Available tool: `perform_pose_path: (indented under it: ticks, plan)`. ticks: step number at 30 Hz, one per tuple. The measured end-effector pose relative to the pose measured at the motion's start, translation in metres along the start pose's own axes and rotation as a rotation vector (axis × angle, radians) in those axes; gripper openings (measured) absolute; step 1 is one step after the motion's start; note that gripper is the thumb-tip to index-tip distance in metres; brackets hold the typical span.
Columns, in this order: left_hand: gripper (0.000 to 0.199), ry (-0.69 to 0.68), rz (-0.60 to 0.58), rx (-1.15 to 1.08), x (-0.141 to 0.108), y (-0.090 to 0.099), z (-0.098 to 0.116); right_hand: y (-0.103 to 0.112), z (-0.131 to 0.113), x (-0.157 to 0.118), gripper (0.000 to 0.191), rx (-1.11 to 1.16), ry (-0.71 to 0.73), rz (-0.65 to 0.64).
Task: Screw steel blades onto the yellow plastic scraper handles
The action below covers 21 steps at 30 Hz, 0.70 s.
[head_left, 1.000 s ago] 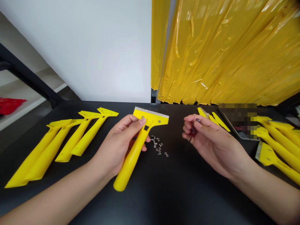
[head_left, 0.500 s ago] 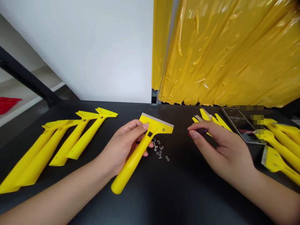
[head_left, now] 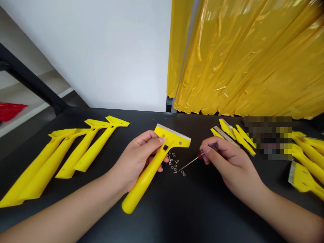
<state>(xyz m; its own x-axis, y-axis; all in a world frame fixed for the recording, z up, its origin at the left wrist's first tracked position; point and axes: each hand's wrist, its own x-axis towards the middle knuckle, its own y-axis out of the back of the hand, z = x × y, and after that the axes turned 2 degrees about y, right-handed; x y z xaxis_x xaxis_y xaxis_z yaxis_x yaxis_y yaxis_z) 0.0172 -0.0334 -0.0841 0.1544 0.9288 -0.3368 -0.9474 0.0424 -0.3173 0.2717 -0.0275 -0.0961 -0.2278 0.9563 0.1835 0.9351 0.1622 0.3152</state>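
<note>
My left hand [head_left: 141, 155] grips a yellow scraper [head_left: 146, 180] around its neck, thumb on the head, the handle slanting down toward me. A metal blade edge runs along the top of its head, and two screws show in the head. Between the thumb and fingers of my right hand [head_left: 222, 157] is a small screwdriver [head_left: 188, 164], its thin shaft pointing down and left. The tip is close to small screws and nuts [head_left: 174, 165] scattered on the black table [head_left: 162, 216]. Part of these lies behind the scraper and my left fingers.
Several yellow scraper handles [head_left: 83, 148] lie at the left. Yellow strips and blades [head_left: 238, 133] lie behind my right hand. More yellow scrapers [head_left: 303, 177] are at the right edge, beside a blurred-out patch. Yellow plastic sheeting [head_left: 243, 60] hangs behind.
My right hand has turned and moved slightly down, and the screwdriver's shaft now shows, pointing at the small parts. The view has shifted a little; my left hand keeps its grip on the scraper.
</note>
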Motion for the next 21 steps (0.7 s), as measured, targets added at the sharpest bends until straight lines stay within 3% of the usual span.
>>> perform_pose_path:
  ticks: [15, 21]
  plan:
    - [0.021, -0.001, 0.006, 0.013, -0.0008, -0.0007, 0.0003, -0.0019, -0.0009, 0.0021, 0.017, 0.057, -0.043, -0.018]
    - [0.02, 0.051, -0.045, 0.05, -0.003, -0.0011, 0.0037, 0.0015, 0.0012, -0.0004, 0.021, 0.131, 0.013, 0.073]
